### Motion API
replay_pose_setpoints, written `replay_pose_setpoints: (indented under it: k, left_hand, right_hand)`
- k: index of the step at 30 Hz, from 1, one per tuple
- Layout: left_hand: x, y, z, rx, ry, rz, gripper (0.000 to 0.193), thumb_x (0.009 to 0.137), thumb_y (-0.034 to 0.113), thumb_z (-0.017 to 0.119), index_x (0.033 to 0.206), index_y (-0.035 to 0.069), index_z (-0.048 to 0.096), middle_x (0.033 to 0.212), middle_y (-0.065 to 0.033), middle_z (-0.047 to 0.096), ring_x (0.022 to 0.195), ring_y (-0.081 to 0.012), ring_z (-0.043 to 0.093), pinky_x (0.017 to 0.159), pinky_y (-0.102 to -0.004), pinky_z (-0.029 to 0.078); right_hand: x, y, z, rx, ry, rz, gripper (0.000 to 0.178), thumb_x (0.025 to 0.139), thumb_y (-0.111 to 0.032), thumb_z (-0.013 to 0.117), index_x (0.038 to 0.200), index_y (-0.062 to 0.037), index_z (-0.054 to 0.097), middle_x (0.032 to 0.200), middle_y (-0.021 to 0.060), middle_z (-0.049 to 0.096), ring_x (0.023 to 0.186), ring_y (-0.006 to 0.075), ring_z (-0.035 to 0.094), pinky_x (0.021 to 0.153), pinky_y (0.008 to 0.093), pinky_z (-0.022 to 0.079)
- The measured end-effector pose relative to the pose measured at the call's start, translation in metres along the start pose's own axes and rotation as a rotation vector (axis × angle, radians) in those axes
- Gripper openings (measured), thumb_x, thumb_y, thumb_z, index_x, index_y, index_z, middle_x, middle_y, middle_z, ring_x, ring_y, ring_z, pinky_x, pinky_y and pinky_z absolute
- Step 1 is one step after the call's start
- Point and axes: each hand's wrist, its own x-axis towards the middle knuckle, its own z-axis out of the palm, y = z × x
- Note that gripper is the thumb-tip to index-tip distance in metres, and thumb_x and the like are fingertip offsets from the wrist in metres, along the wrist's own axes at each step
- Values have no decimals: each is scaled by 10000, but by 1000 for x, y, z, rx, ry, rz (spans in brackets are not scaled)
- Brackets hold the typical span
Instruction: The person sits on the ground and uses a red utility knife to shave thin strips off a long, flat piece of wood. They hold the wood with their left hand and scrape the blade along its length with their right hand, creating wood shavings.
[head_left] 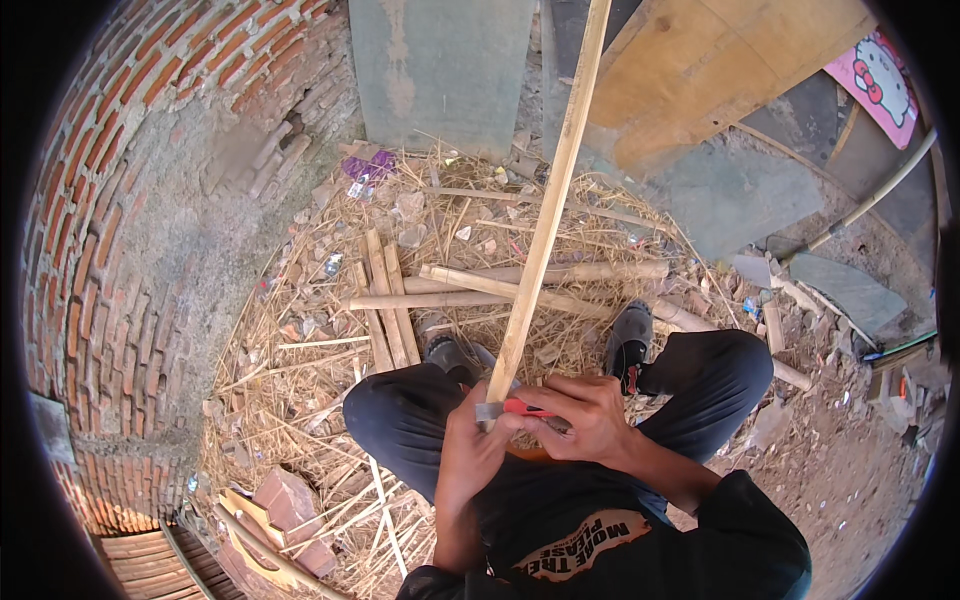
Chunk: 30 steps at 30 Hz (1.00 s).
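Observation:
A long pale strip of wood or bamboo (pixel 548 215) runs up and away from my lap, leaning slightly right. My left hand (pixel 470 445) is closed around its near end, with the thumb reaching across. Against this end lies a small hand tool (pixel 524 407) with a red body and a flat grey metal part; its exact kind I cannot make out. My right hand (pixel 580 418) is wrapped around the tool's red part, its fingers bent, close beside my left thumb. Both hands meet above my lap, between my spread knees.
Bamboo poles and cut wooden pieces (pixel 388 300) lie by my shoes on straw and rubble. A brick wall (pixel 105 290) rises at left. Grey sheets (pixel 440 75) and a brown board (pixel 725 75) stand at the back. Broken bricks (pixel 295 505) lie lower left.

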Motion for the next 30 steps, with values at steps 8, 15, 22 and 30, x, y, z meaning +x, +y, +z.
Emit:
replay_pose_setpoints:
  k: [8,15,22,30]
  left_hand:
    - [1,5,5,-15,-41,-8,274,1081,194,713,1256,-15,684,924,-40,759,851,-87,667,776,-280,545]
    - [-1,10,4,241,-15,-13,360,1069,266,733,1281,-20,675,800,-116,673,742,-115,577,710,-318,520]
    - [-48,-4,-6,309,-106,-31,493,1035,463,744,1120,-13,648,673,-147,531,601,-305,484,604,-391,465]
    - [-18,1,-8,404,67,-10,380,1065,359,720,1019,-6,628,655,-160,550,549,-321,540,565,-398,446]
  right_hand:
    - [3,2,-2,-31,36,-20,266,853,-315,895,1062,-170,819,719,-2,666,542,184,661,497,334,511]
    - [7,10,-9,-102,99,-26,252,876,-277,885,1079,-136,838,774,43,733,599,196,709,522,313,530]
    - [43,113,-86,-206,410,551,280,989,-255,793,1115,-5,786,778,125,738,660,193,672,660,343,517]
    - [18,63,-50,63,271,300,224,966,-173,793,1097,4,751,798,111,709,682,196,658,642,326,509]
